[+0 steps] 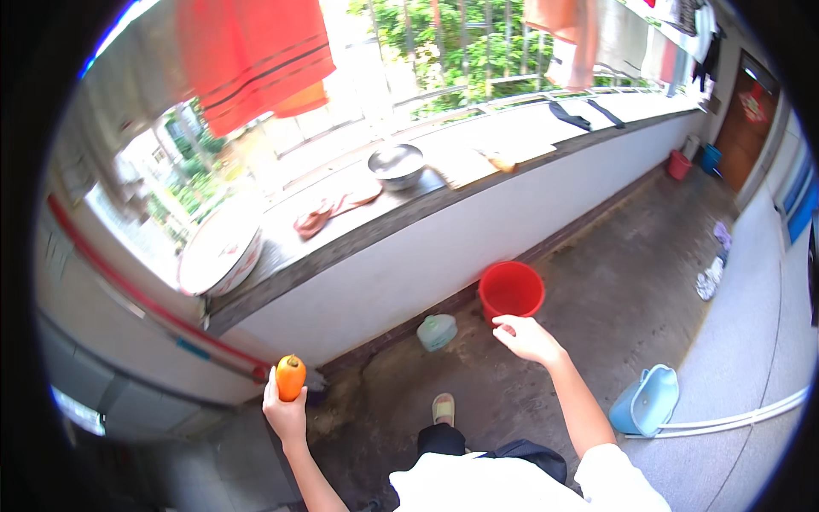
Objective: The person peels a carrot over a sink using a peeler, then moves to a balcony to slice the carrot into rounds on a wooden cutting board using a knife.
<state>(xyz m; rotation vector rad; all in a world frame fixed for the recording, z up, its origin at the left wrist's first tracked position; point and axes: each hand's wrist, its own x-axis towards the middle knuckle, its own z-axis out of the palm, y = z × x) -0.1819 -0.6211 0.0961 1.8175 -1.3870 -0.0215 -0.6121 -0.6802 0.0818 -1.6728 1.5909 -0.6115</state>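
My left hand (285, 415), at the lower left, grips a thick orange carrot (291, 379) upright, its cut stem end facing up. Out to the right, my right hand (531, 341) is held with loosely bent fingers and nothing visible in them. In the picture it overlaps the near rim of a red plastic bucket (512, 288) standing on the floor; whether it touches the rim is not plain. Left of the bucket, a pale green plastic container (437, 332) rests near the wall.
Along the ledge (377, 221) stand a white enamel basin (224, 256), a reddish cloth (317, 217), a steel bowl (397, 165) and a board (470, 168). A red towel (256, 57) hangs above. To the right are a light blue bucket (643, 403) and white pipes (736, 419).
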